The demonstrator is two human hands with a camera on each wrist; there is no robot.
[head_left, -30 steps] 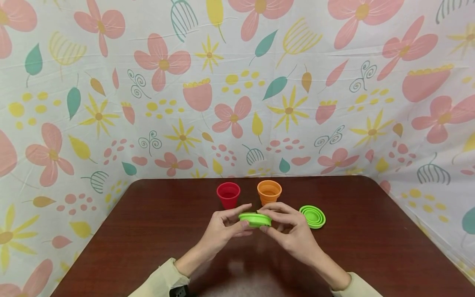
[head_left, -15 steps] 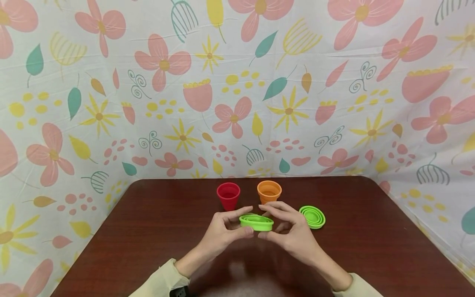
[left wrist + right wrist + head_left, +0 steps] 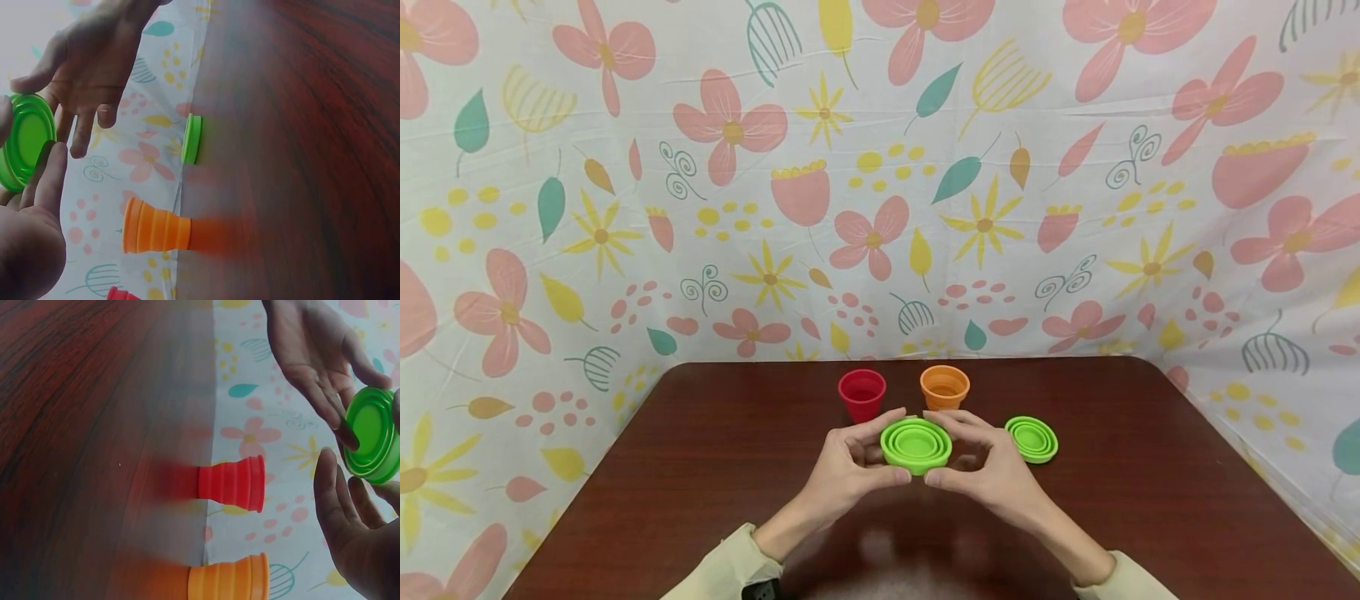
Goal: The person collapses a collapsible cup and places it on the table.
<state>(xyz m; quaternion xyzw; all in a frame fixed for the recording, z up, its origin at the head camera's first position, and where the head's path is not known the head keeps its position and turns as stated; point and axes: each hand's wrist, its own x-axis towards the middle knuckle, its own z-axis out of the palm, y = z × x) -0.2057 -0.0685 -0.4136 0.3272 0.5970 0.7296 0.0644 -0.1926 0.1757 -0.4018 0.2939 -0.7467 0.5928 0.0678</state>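
Between both hands a green collapsible cup (image 3: pixel 916 445), folded flat, is held up over the table with its concentric rings facing the head camera. My left hand (image 3: pixel 847 463) pinches its left edge between thumb and fingers. On the opposite edge, my right hand (image 3: pixel 989 468) grips it the same way. In the left wrist view the folded cup (image 3: pixel 28 134) shows its ringed side, with the right hand (image 3: pixel 94 72) beyond it. A second flattened green cup (image 3: pixel 1032 438) lies on the table to the right of the right hand.
Behind the hands stand two expanded cups, a red one (image 3: pixel 862 394) and an orange one (image 3: pixel 944 385). The dark wooden table (image 3: pixel 737 442) ends against a flower-printed cloth (image 3: pixel 880 167) at the back. A dark watch (image 3: pixel 762 590) is at the left cuff.
The held green cup has tilted from nearly edge-on to showing its ringed face to the head camera. Fingers of both hands have shifted slightly on its rim; the other cups stay put.
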